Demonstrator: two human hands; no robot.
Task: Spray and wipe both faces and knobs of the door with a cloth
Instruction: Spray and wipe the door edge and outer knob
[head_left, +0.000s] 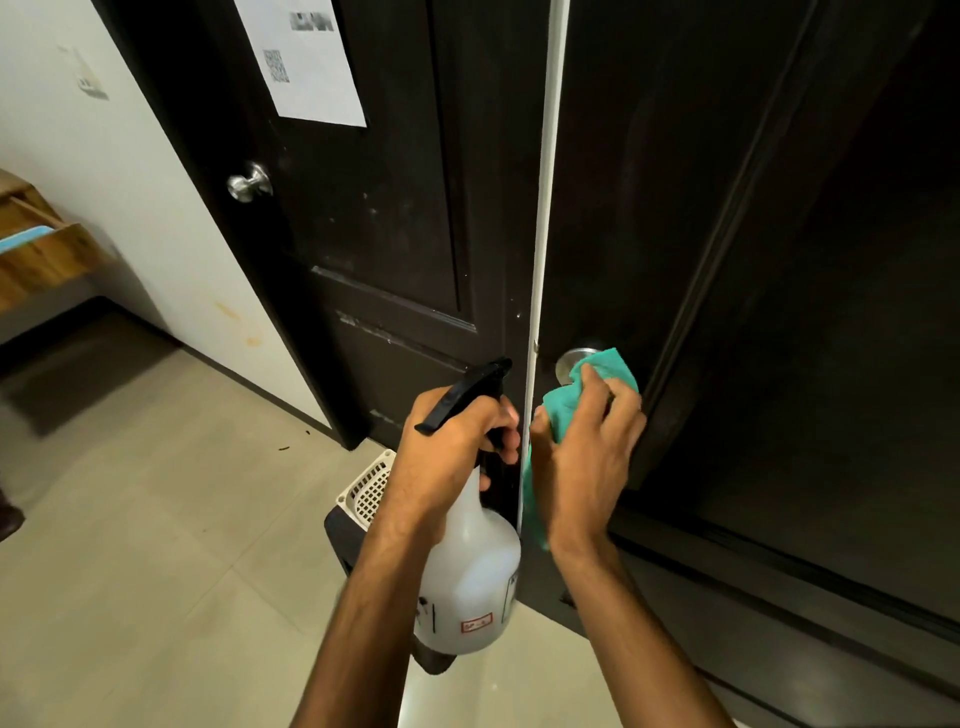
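At 3 o'clock knob (571, 361): right hand (587, 457) pinching cloth (602, 369), wiping. Left hand (447, 457) gripping spray bottle (467, 571). Probably midway; 10 o'clock knob (249, 182), door faces likely pending.

Dim indoor light; the floor (156, 519) is brighter, the right door (779, 312) perhaps underexposed, edges bowed by wide-angle distortion.
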